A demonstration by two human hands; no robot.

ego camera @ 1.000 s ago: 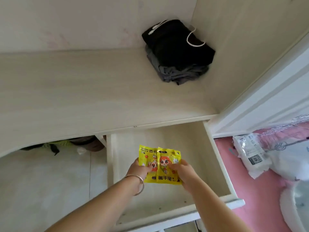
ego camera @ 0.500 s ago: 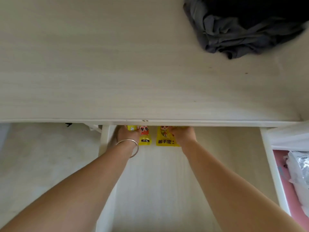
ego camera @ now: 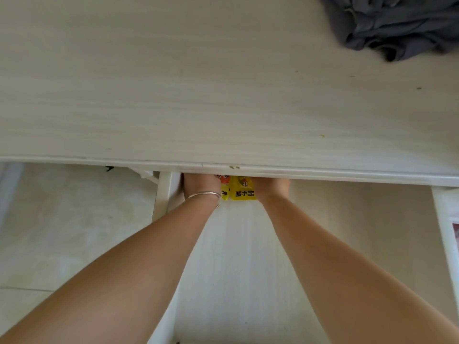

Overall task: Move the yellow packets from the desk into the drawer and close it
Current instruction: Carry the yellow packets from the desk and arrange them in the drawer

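Head cam: both hands' fingers hidden under desk [ego camera: 223,95] edge w/ yellow packets [ego camera: 242,191], grip unclear.

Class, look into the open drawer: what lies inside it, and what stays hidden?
Inside the drawer, two yellow packets lie at the back between the left hand and right hand. The desk covers the fingers and the packets' tops.

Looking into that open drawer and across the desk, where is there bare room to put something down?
The drawer floor is bare right of the right hand, out to its right wall, and toward the front between the forearms. The desk top is bare left of the grey clothes. It is crowded at the drawer's back left, where both hands and the yellow packets sit; left hand.
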